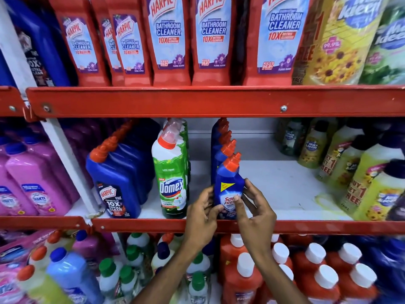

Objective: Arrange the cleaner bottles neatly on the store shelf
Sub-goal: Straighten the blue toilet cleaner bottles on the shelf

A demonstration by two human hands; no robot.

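Observation:
A small blue cleaner bottle (229, 183) with an orange cap stands at the front of the middle shelf (285, 187), first in a row of like bottles running back. My left hand (202, 218) grips its left side and my right hand (255, 207) holds its right side, one finger across the label. Left of it stands a green Domex bottle (172, 178), then a row of large blue Harpic bottles (119, 178). The bottle's base is hidden behind the red shelf lip (153, 224).
Bare white shelf lies right of the blue row, up to yellow-green Max Kleen bottles (355, 174) at the far right. Red Harpic Bathroom Cleaner bottles (168, 40) fill the shelf above. Pink bottles (32, 178) stand at left; mixed bottles with white caps (313, 270) crowd the shelf below.

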